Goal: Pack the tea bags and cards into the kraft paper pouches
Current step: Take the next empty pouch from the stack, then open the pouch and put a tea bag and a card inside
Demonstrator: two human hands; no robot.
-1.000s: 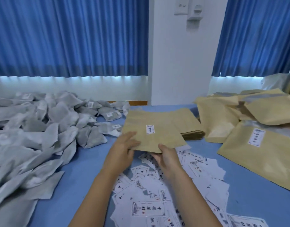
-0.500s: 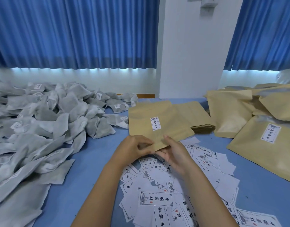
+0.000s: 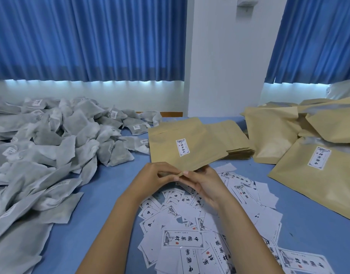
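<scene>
We hold one kraft pouch [image 3: 205,147] in the middle of the frame. Its near edge is pinched between both our hands, and the rest slants up and away from us with a small white label [image 3: 183,147] on its upper face. Our left hand [image 3: 153,179] has a narrow grip, fingers curled onto that edge. Our right hand [image 3: 206,184] meets it fingertip to fingertip, its grip likewise closed on the same edge. Just behind the pouch a stack of flat pouches [image 3: 236,139] lies on the blue surface [image 3: 102,196]. Under our wrists, in the lower centre, printed cards [image 3: 182,239] are strewn in overlapping layers. A big heap of grey tea bags [image 3: 51,147] fills the left of the frame, well apart from our hands. At the right lie larger, puffed brown pouches [image 3: 316,175], one bearing a label. Blue curtains [image 3: 91,40] hang across the top, split by a white wall [image 3: 225,66].
</scene>
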